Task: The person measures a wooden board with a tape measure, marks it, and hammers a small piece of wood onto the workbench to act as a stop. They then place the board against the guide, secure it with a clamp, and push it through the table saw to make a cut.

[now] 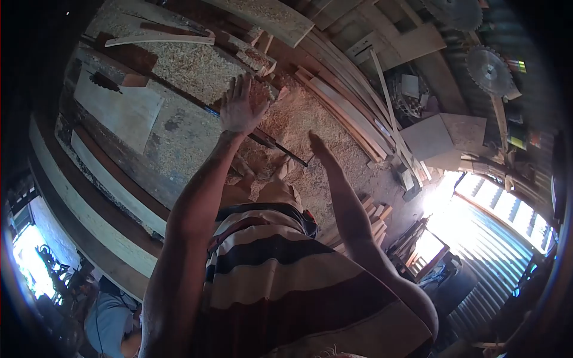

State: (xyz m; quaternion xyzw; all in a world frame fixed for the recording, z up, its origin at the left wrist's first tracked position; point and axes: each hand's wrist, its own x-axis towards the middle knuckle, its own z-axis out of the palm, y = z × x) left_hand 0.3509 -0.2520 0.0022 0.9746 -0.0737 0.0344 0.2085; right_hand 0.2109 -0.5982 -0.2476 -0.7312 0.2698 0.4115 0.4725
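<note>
My left hand (240, 108) is held out flat with fingers stretched and spread, over the edge of a workbench (179, 134) strewn with wood shavings. Beneath it a long dark bar (277, 146) runs along the bench edge and juts past it to the right. My right hand (317, 143) hangs near the bar's free end, above the shavings on the floor (334, 158). It is seen edge-on, so its fingers are mostly hidden.
A dark toothed blade (105, 83) stands up from the bench. Long boards (340, 113) lie at the right, with wood offcuts (376, 218) below. Circular saw blades (489, 70) hang on the wall. Another person (110, 322) is at lower left.
</note>
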